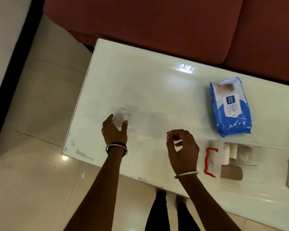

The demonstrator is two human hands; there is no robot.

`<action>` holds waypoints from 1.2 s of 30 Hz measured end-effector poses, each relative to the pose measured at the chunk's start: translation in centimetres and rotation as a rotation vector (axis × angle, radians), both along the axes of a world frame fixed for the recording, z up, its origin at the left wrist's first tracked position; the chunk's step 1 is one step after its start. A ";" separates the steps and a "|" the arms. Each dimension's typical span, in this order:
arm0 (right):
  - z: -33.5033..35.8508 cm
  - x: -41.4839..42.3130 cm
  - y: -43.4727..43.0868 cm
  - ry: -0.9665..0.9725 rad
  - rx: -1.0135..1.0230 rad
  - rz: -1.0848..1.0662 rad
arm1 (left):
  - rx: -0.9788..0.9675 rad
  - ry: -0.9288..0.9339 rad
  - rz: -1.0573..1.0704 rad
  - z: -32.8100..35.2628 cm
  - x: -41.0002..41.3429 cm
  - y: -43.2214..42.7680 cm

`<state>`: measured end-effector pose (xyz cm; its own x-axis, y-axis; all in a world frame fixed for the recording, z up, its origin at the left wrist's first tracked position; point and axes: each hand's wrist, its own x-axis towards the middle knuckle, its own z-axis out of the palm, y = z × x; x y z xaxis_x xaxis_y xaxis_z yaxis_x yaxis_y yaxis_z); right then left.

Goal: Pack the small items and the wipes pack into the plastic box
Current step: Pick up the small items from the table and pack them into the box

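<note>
We are looking down on a white glass tabletop [157, 84]. The clear plastic box [250, 167], with red handles, is already holding several rolls and small items, so we are judging the packing partly done. The blue wipes pack [230, 107] is lying just beyond the box, not yet packed. Well to the left of the box, our left hand [114, 130] is spreading wide around a small pale packet [122, 116], fingers touching its edges. Our right hand [182, 150], nearer the box, is curling loosely, seemingly gripping nothing.
</note>
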<state>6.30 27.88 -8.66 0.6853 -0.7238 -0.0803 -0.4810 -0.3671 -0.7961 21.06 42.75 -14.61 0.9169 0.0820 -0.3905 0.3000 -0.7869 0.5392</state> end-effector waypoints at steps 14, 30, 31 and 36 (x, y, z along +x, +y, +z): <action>-0.2 -0.8 -1.1 0.114 0.237 -0.121 | -0.239 0.269 0.041 2.8 -2.1 -1.7; 5.5 -12.1 -9.2 0.146 0.750 -0.181 | -0.554 0.543 -0.496 11.3 -14.1 -11.9; 5.8 -13.2 -9.8 0.143 0.737 -0.185 | -0.582 0.556 -0.494 11.4 -14.5 -12.6; 6.1 -18.2 -13.1 0.256 0.677 -0.280 | -0.557 0.439 -0.560 11.3 -17.1 -15.8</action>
<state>-11.95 14.74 -2.58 0.3842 -0.6041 -0.6981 -0.6834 0.3224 -0.6551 3.94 26.99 -3.35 0.5249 -0.6369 -0.5647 0.2205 -0.5391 0.8129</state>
